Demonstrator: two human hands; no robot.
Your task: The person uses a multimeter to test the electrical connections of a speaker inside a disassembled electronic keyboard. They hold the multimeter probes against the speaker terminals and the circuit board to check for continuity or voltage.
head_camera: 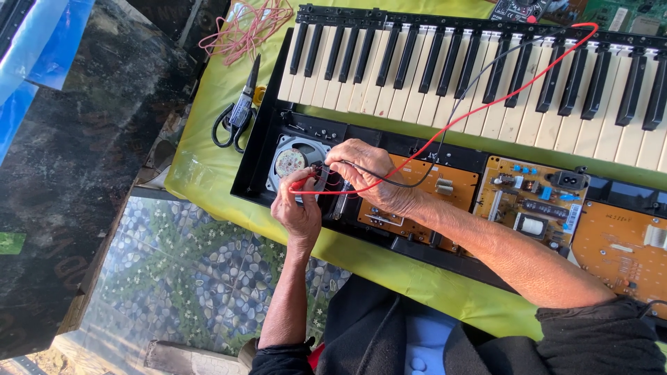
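A: Two probes, one per hand: your left hand (300,212) pinches the red probe (306,185), your right hand (367,173) grips the black probe (332,167). Both tips sit at the right edge of the speaker (292,161).

B: Which way does it lie?

A: Just left of your fingertips, in the open keyboard case (260,149); your left hand is nearer. Your fingers hide the contact points.

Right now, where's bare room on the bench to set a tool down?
Bare yellow cloth left of the case, below the scissors. Another strip along the near edge, between case and lap. Crowded: both hands, left and right, and probe leads around the speaker.
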